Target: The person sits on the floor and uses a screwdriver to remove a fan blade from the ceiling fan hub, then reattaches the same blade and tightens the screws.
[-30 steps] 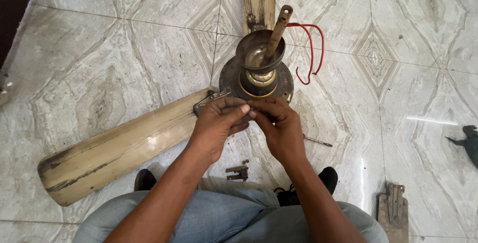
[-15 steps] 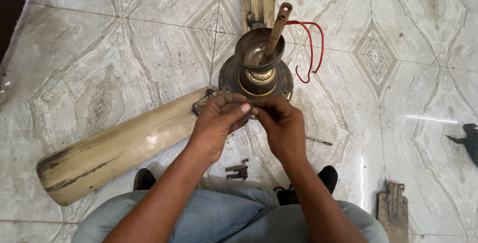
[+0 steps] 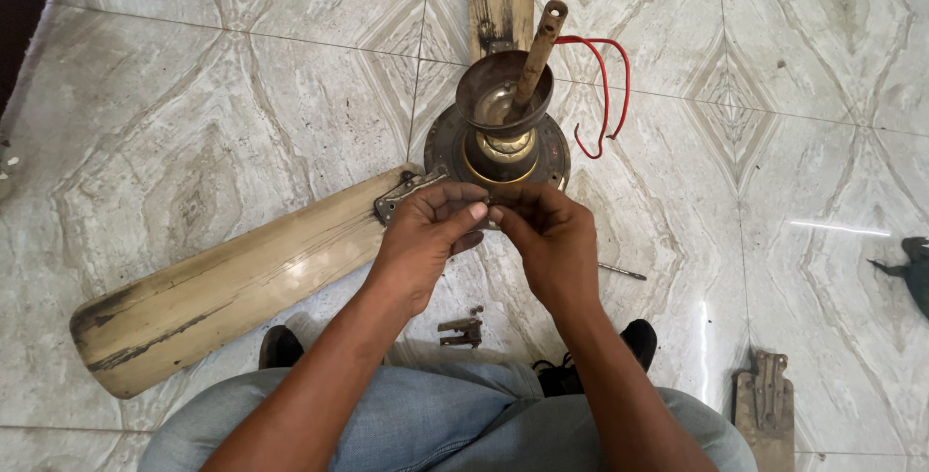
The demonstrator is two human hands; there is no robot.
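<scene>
Pinching something too small to identify, the left hand [image 3: 426, 240] and right hand [image 3: 547, 240] meet with closed fingertips at the near edge of the ceiling fan motor [image 3: 498, 148] on the floor. Two blades appear attached; the third blade [image 3: 764, 409] lies apart.

Glossy grey-veined marble floor tiles [image 3: 194, 124] with diamond patterns, bright light reflecting at right.

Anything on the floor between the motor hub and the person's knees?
Head view: both hands, left and right, then a small metal bracket on the tile below them.
</scene>
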